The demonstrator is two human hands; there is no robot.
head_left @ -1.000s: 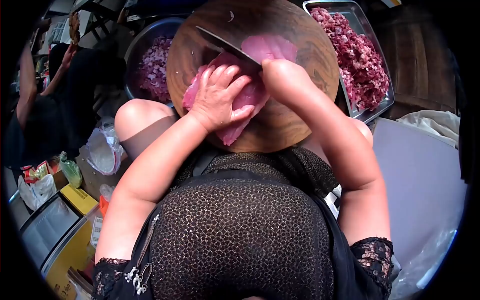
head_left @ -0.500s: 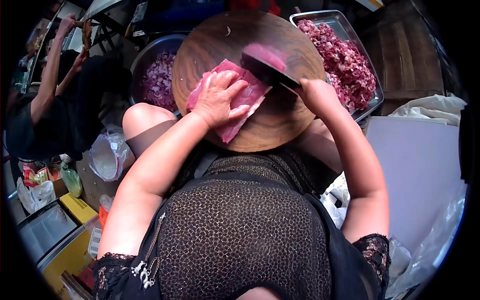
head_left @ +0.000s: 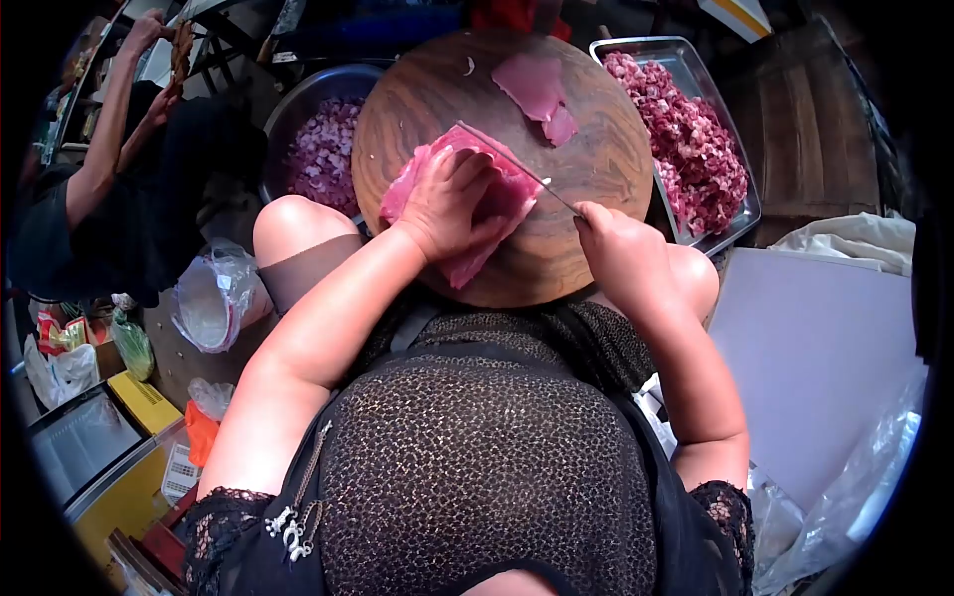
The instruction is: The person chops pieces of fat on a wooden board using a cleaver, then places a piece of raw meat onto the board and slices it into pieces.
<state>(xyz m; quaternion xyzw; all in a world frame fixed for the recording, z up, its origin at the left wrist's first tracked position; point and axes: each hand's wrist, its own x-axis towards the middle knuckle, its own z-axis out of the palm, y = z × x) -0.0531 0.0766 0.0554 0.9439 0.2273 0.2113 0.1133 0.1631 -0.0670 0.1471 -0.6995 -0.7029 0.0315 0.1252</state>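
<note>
While the board (head_left: 601, 159) between a tray (head_left: 686, 60) of chopped meat (head_left: 696, 149) and a bowl (head_left: 290, 111) of paler bits (head_left: 326, 149) bore the meat slab (head_left: 517, 192), your left hand (head_left: 444, 204) lay outstretched over it; your right hand (head_left: 626, 253) clenched the knife (head_left: 512, 161) at the slab's edge.

Left hand (head_left: 442, 214) covers middle of meat slab (head_left: 464, 270). Handle of knife (head_left: 517, 166) hidden in right hand (head_left: 624, 250). Bowl (head_left: 296, 107) partly behind board's (head_left: 596, 164) left edge, tray (head_left: 688, 62) partly behind right edge. Brown item (head_left: 182, 52) unidentifiable, too small.
</note>
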